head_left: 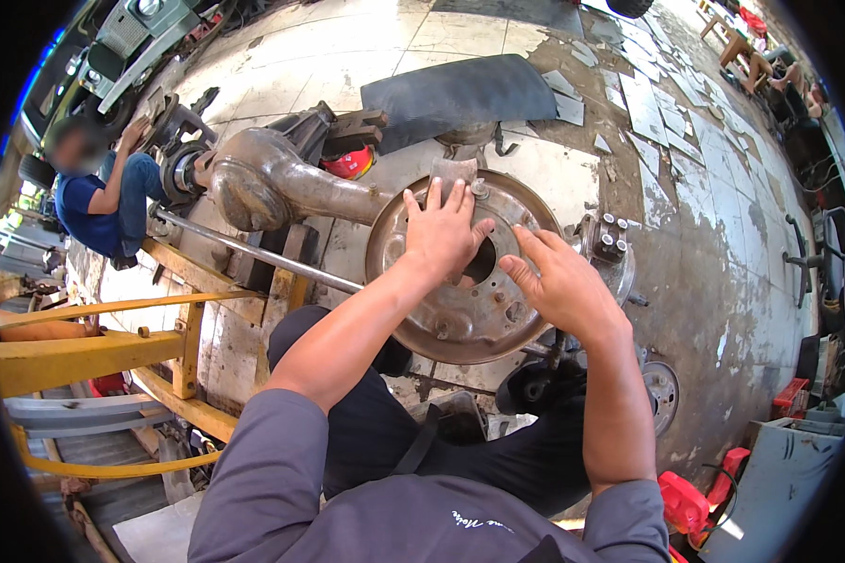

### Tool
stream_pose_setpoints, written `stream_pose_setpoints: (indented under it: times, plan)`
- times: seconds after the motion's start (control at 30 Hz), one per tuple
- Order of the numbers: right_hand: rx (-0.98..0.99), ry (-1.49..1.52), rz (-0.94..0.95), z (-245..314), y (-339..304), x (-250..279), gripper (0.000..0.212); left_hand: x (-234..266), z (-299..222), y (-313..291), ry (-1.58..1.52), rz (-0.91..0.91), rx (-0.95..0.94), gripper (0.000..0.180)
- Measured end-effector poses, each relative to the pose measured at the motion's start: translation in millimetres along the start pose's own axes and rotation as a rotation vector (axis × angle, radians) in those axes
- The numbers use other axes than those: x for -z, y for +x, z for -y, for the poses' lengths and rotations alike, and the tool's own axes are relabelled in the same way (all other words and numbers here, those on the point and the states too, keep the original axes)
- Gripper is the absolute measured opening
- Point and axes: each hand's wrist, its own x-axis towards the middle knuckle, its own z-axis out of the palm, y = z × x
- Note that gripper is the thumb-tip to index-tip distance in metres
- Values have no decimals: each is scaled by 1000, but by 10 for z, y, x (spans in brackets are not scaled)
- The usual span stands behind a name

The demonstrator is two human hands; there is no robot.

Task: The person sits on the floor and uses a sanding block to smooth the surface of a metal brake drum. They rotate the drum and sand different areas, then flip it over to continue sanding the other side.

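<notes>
A round, rust-brown brake backing plate (441, 324) with a hole in its middle stands in front of me at the end of an axle housing (333, 195). My left hand (438, 235) lies on its upper part, fingers spread. The fingertips touch a small curved brownish piece (454, 170) at the top rim; I cannot tell its material. A bolt head (480, 189) sits just right of those fingers. My right hand (563, 281) is over the plate's right side, fingers stretched out and thumb toward the central hole. Nothing shows in its grasp, though its palm side is hidden.
A long metal rod (253, 249) runs left of the plate beside a yellow frame (94, 361). Behind lie a black sheet (460, 98) and a red round object (350, 163). A hub part with studs (608, 239) stands right. A person in blue (89, 202) crouches far left.
</notes>
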Motion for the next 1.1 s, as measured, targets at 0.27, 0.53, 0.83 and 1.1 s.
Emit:
stream_pose_setpoints:
  times: [0.27,0.53,0.83,1.1]
  plan:
    - [-5,-15,22,15,4,0,60,-41,42,53,-6,-50,-17,62]
    - [-35,-38,18,39,0,55,62,62,265,214,-199,-120,3,37]
    - [9,-12,-30,-30,2,76,60,259,495,332,-540,-7,136,42]
    - [-106,4,33,38,8,164,61,182,431,340,-256,-7,10,40]
